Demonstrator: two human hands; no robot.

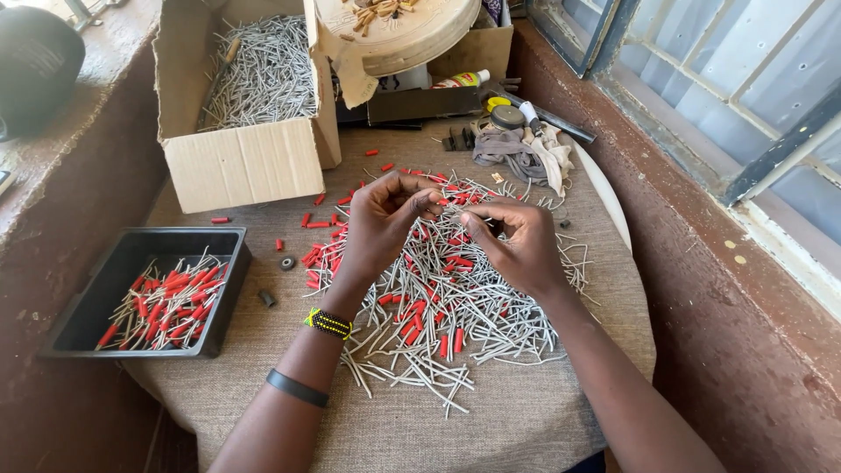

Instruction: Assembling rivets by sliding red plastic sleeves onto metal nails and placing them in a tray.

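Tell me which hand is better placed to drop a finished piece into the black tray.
Left. The left hand is on the side of the black tray, which sits at the left edge; the right hand would have to cross over.

A pile of pins and sleeves (438,298) lies at the table's (526,420) centre. A tray (131,263) holding finished pins (166,307) sits at nine o'clock. A cardboard box (245,158) of pins stands at eleven o'clock, and a cloth bundle (526,153) at one o'clock.
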